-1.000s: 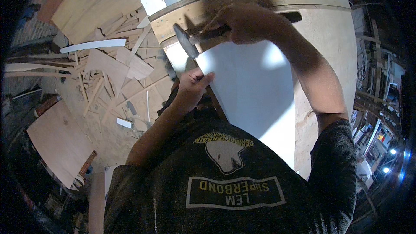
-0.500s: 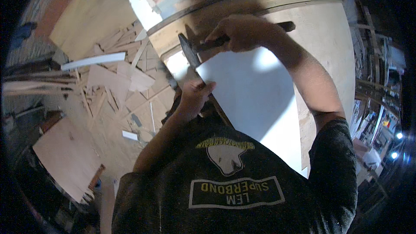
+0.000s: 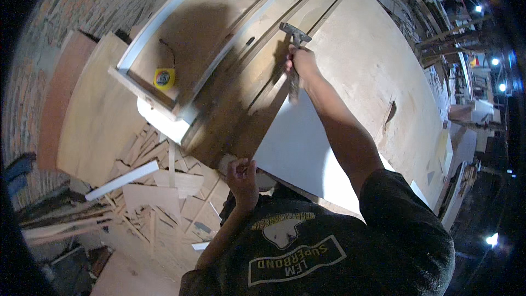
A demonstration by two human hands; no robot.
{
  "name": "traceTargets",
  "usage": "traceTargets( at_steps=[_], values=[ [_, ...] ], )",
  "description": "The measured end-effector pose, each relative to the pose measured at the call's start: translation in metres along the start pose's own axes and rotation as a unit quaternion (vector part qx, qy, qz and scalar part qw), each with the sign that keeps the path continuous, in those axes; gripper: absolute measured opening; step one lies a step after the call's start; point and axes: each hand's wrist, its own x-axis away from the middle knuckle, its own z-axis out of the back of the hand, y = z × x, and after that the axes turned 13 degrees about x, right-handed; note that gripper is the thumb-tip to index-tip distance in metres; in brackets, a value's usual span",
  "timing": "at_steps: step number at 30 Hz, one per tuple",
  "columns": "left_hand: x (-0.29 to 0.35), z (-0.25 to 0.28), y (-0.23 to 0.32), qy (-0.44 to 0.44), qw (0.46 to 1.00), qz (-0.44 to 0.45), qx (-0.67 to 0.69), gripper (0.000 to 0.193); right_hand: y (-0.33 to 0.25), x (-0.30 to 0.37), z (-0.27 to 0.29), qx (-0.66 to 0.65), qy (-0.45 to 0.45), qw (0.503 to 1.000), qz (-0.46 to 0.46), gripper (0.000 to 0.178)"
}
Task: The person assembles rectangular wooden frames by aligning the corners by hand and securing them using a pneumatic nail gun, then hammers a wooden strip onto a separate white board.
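A hammer (image 3: 296, 34) is gripped by its handle in my right hand (image 3: 302, 61), raised over the far part of the workbench with its metal head pointing away from me. Below that hand lies a white panel (image 3: 296, 142), flat on the wood, partly in shadow and brightly lit near my body. My left hand (image 3: 242, 182) is at the panel's near left corner, fingers curled in and thumb beside the panel edge. Whatever its fingertips may pinch is too small to make out.
A shallow white-edged wooden tray-like frame (image 3: 143, 49) rests at the bench's far left, with a yellow tape measure (image 3: 164, 78) inside. Wood offcuts (image 3: 164, 178) litter the floor at left. Large boards (image 3: 93, 109) lean by a brick wall (image 3: 71, 16). Lumber is stacked along the right.
My right hand has swung the hammer up and away from the panel's corner. My left hand stays by that corner. The view has turned, bringing the whole tray-like frame into sight.
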Motion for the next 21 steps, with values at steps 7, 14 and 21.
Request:
traceTargets(
  at_steps=[7,14,21],
  values=[
    [-0.013,-0.008,0.017,-0.057,0.997,0.052,-0.031,0.018,-0.018,-0.118,-0.024,-0.05,0.134,0.988,0.055,0.028],
    [-0.021,0.005,-0.002,-0.057,0.996,0.038,0.05,0.015,0.03,0.048,-0.018,0.322,0.19,0.834,0.405,0.045],
    [-0.029,0.002,-0.037,-0.054,0.997,0.022,0.057,0.013,0.223,0.281,0.156,0.375,0.173,0.872,0.261,0.031]
  ],
)
